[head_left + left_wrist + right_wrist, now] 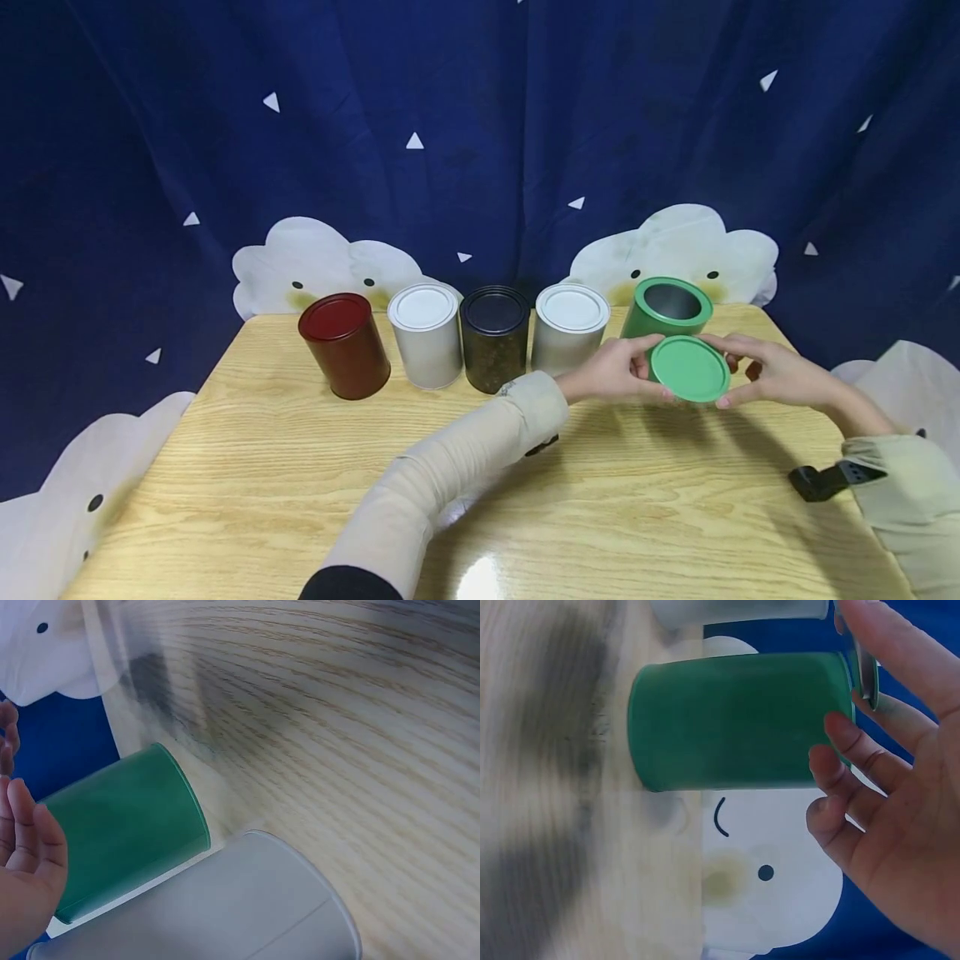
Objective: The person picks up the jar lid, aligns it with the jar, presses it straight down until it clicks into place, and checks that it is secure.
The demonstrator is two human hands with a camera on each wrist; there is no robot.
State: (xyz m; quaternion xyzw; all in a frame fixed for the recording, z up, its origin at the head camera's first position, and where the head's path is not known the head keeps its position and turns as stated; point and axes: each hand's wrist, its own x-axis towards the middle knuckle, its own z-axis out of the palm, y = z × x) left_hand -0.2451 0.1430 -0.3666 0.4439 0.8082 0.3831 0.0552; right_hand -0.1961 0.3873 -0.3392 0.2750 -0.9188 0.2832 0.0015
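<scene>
A round green lid (690, 368) is held up between both hands in front of the green can (651, 319), whose top is uncovered and shows a dark inside. My left hand (618, 368) pinches the lid's left edge between thumb and fingers. At the opposite edge my right hand (783, 379) grips it the same way. The right wrist view shows the lid (868, 671) edge-on between thumb and index finger, with the other fingers loosely curled near the can (739, 724). In the left wrist view the lid is out of sight; only part of the left hand (26, 862) appears.
Left of the green can stand a white can (570, 321), a black can (495, 337), another white can (426, 333) and a dark red can (345, 343), all lidded. They line the back of the wooden table (300, 492). Behind hangs a blue curtain (465, 100) with cloud prints.
</scene>
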